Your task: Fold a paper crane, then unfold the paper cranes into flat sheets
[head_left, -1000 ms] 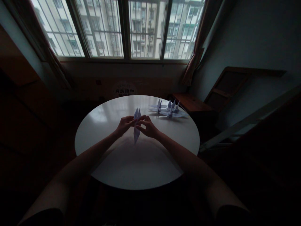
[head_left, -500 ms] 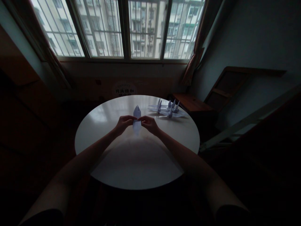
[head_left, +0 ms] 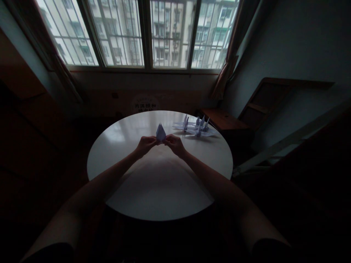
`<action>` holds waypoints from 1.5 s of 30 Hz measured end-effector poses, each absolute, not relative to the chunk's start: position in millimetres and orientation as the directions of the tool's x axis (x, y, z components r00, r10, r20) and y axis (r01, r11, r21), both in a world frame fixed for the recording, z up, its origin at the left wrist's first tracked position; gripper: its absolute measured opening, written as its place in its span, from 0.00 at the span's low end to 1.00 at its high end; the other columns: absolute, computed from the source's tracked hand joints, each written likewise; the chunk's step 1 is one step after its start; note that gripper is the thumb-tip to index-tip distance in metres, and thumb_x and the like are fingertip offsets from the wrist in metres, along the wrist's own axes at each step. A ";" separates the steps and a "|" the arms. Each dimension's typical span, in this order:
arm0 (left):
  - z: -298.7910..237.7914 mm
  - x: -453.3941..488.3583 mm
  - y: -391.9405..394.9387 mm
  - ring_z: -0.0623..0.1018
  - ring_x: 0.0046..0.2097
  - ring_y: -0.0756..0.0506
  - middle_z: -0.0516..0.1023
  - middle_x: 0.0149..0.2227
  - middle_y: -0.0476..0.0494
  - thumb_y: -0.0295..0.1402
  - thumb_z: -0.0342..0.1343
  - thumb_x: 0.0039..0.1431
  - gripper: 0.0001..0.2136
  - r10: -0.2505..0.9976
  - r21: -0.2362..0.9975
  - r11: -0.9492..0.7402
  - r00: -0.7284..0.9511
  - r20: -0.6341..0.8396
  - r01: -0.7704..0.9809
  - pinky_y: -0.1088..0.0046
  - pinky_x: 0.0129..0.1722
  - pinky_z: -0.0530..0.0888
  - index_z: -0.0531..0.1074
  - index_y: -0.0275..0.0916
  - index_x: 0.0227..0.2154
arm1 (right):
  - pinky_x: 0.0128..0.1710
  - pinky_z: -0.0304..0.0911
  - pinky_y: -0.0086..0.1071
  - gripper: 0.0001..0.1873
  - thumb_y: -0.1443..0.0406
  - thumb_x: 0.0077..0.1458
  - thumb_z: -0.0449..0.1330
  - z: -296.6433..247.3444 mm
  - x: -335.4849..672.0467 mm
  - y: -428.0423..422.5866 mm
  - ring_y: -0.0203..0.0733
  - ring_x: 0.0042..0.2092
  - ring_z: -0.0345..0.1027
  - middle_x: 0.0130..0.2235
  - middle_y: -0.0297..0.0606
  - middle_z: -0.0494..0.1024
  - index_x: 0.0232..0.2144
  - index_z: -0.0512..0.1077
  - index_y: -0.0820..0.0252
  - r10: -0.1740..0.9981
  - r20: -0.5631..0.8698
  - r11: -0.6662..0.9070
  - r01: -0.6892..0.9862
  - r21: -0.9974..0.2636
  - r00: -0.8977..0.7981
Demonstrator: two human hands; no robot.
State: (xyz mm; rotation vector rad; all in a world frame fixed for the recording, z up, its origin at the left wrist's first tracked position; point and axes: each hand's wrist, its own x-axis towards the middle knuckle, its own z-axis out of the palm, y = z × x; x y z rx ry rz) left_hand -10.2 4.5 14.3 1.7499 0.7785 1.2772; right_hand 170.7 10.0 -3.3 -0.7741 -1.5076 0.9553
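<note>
A piece of folded origami paper (head_left: pixel 160 132), pale bluish white with its split point facing away from me, is held over the middle of the round table. My left hand (head_left: pixel 146 144) pinches its lower left edge. On the other side my right hand (head_left: pixel 174 143) grips the lower right edge, fingers closed. The two hands almost meet beneath the paper, and their fingertips are partly hidden. Several finished paper cranes (head_left: pixel 199 127) sit together at the far right of the table.
The white round table (head_left: pixel 161 193) has a glossy top with window light reflected on it. Beyond its right edge stands a low brown wooden cabinet (head_left: pixel 226 119). A barred window (head_left: pixel 170 34) with curtains fills the back wall.
The lower flap that hung toward me has been folded up, so the paper is now shorter. Both hands have shifted slightly to its bottom edge. The cranes are unmoved.
</note>
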 end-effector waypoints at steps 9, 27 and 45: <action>7.7 -5.8 7.8 0.74 0.26 0.50 0.76 0.23 0.45 0.49 0.69 0.41 0.21 0.888 0.912 -0.410 0.221 0.404 -0.021 0.74 0.27 0.73 0.75 0.33 0.25 | 0.24 0.58 0.28 0.27 0.45 0.36 0.68 -4.0 170.2 10.6 0.33 0.22 0.63 0.18 0.32 0.70 0.18 0.69 0.62 0.927 0.336 0.342 0.008 -0.940 -0.168; 8.1 -9.0 9.5 0.78 0.29 0.48 0.79 0.27 0.43 0.42 0.72 0.37 0.24 0.933 0.954 -0.285 0.199 0.299 -0.097 0.72 0.29 0.74 0.75 0.31 0.34 | 0.21 0.61 0.26 0.29 0.50 0.30 0.73 -7.4 168.0 8.6 0.32 0.21 0.65 0.19 0.24 0.68 0.28 0.63 0.58 0.911 0.353 0.344 -0.080 -0.935 -0.211; 7.9 -9.6 10.2 0.67 0.21 0.54 0.74 0.20 0.48 0.43 0.70 0.40 0.17 0.902 0.918 -0.396 0.188 0.390 -0.004 0.77 0.20 0.64 0.79 0.33 0.27 | 0.24 0.62 0.27 0.29 0.51 0.42 0.68 -6.1 167.7 4.6 0.32 0.24 0.66 0.25 0.28 0.71 0.43 0.69 0.59 0.887 0.419 0.411 -0.078 -0.908 -0.195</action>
